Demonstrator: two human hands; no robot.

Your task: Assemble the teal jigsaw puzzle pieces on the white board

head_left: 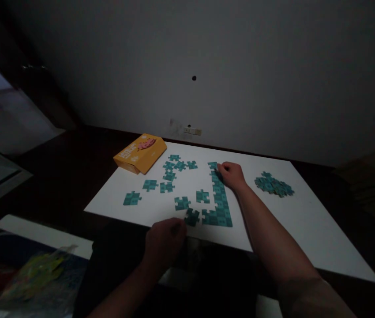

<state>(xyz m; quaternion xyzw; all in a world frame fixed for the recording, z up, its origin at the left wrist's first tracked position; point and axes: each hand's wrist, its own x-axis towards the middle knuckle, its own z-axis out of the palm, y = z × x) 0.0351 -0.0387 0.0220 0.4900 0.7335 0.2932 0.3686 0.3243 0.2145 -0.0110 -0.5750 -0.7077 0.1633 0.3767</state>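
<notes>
My right hand is closed in a pinch on a teal puzzle piece at the far end of a joined strip of puzzle pieces. This strip runs toward me and turns left at its near end, forming an L. At the table's near edge, my left hand is closed, its fingertips at a darker puzzle piece that looks slightly tilted. Close by lie two loose pieces, one puzzle piece left and another puzzle piece beside the strip.
Several loose puzzle pieces are scattered across the white table's left half. A yellow puzzle box lies at the back left. On the right is a heap of pieces. A clear plastic bag sits lower left.
</notes>
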